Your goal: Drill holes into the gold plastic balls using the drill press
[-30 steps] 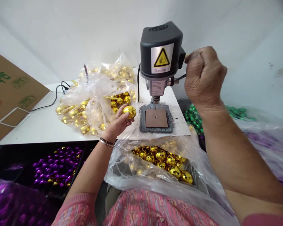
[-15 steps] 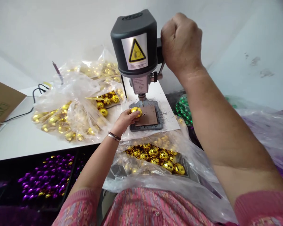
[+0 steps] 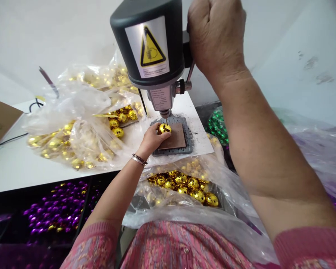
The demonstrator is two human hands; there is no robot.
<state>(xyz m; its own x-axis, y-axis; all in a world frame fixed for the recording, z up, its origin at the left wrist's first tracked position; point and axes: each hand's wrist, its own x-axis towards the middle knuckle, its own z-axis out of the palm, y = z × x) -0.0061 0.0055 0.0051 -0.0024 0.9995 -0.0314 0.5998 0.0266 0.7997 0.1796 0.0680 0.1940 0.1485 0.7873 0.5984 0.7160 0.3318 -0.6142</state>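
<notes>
The left hand point(image 3: 151, 140) pinched a gold ball point(image 3: 164, 128) between thumb and fingers and pressed it onto the brown plate point(image 3: 177, 138) of the drill point(image 3: 148, 45), which stood at the table's point(image 3: 16, 168) right front corner. The ball sat at the plate's back left, directly under the bit point(image 3: 166, 119). The tip hung at the very top of the ball; whether it was touching could not be made out. The right hand point(image 3: 215, 37) was clenched in a fist around the lever point(image 3: 189, 73) on the drill's right side, level with the drill head.

By the look of it, the ball was placed and steadied and the hand was set on the lever, but no hole showed in the ball, so the drilling itself seemed not yet done. Dark dust lay on the table around the plate.

A clear bag point(image 3: 78, 123) full of gold balls sprawled over the middle of the table, just left of the drill. A second bag point(image 3: 184, 185) of gold balls lay open below the table's front edge, close to the person's body. Purple beads point(image 3: 56, 209) sat under the front edge at left, green beads point(image 3: 217, 127) past the right edge. A box point(image 3: 0, 117) leaned at the left edge, with a cable point(image 3: 14, 137) running beside it.
</notes>
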